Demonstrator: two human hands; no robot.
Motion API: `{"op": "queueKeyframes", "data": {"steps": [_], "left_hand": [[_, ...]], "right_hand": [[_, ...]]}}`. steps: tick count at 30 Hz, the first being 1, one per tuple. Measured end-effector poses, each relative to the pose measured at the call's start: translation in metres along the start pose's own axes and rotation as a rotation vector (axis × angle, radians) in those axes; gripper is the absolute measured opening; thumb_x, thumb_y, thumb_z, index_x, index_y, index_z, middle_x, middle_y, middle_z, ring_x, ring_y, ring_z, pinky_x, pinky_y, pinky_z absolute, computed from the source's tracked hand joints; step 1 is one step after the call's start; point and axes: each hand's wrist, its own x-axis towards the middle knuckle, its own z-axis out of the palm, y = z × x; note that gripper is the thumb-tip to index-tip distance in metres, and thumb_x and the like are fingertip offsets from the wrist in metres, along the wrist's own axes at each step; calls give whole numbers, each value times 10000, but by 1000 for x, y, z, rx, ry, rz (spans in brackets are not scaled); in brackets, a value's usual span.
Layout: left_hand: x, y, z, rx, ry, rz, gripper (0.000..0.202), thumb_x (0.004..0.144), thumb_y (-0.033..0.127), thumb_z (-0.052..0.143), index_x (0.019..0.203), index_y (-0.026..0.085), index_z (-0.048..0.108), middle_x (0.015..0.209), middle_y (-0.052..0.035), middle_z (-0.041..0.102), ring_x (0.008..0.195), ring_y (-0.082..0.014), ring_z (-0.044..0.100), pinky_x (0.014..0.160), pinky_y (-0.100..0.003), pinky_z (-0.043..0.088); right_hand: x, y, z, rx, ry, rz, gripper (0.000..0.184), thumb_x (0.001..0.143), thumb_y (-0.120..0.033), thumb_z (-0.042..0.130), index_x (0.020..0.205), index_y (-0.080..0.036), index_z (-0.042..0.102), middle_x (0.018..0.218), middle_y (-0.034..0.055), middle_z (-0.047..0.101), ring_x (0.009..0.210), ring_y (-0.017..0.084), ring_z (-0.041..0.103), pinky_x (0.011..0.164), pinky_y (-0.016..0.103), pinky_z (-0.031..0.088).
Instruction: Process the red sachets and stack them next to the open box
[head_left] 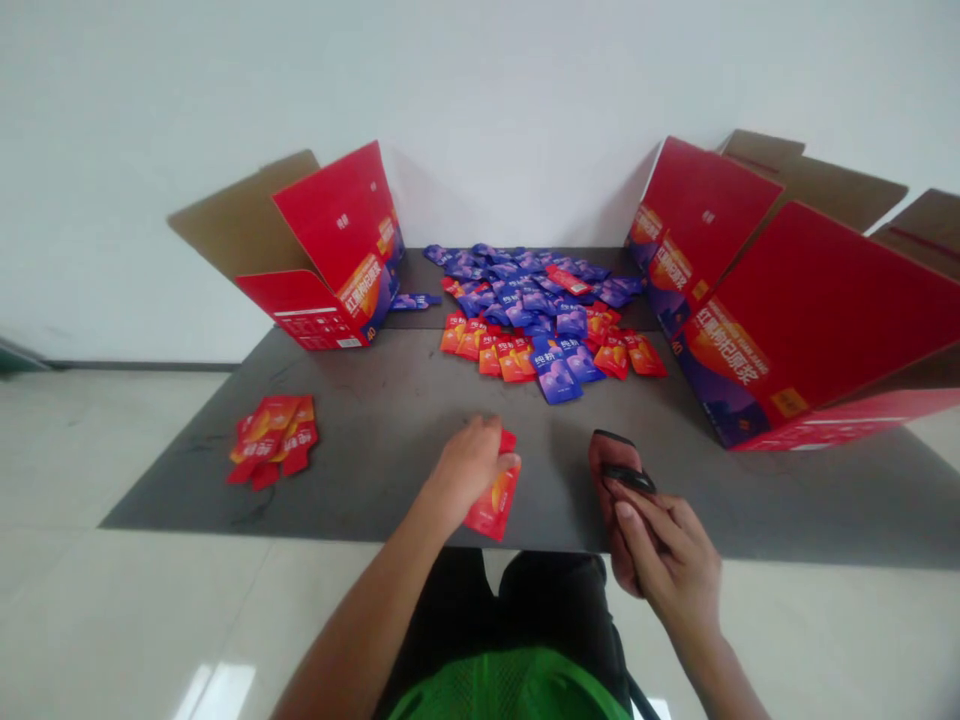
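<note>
Left hand: my left hand [472,470] is clenched around the top of a red sachet [491,505], low over the front of the worktop. The sachet's lower end hangs below my fingers; I cannot tell whether it touches the surface.

Right hand: my right hand [667,545] is closed around a dark flat item [628,478], fingers curled over it. It has a black edge and a reddish face, but I cannot tell what it is.

Loose red pile: a small pile of red sachets [274,440] lies on the left of the worktop [390,440], well apart from both hands.

Central heap: a heap of blue-purple sachets [517,295] fills the far middle, with a band of orange-red sachets [517,355] mixed along its near edge.

Cartons: an open red carton [322,255] stands at the far left, and two more, [697,225] and [817,320], stand at the right, flaps spread.

Step in hand: one red sachet sits in my left hand, nearer to me than the central heap. My right hand is occupied.

Next move: with my right hand full, the left alone has to keep a firm hold on the slick sachet, and the dark flat item needs a secure grip.
</note>
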Motion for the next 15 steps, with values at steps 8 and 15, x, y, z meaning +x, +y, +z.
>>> {"op": "queueKeyframes", "data": {"steps": [8, 15], "left_hand": [[-17, 11, -37, -381, 174, 200, 231, 988, 387, 651, 938, 203, 782, 951, -19, 675, 806, -145, 668, 716, -242, 492], [-60, -10, -12, -97, 249, 559, 202, 1000, 170, 623, 1072, 281, 776, 1142, -25, 756, 1113, -208, 683, 1000, -420, 486]], "right_hand": [[-1, 2, 5, 36, -3, 18, 304, 991, -364, 643, 1287, -351, 711, 1088, 27, 663, 1008, 188, 640, 842, 335, 511], [1, 2, 4, 53, -29, 18, 298, 986, -378, 648, 1273, -353, 720, 1083, 36, 678, 997, 204, 645, 848, 354, 521]]}}
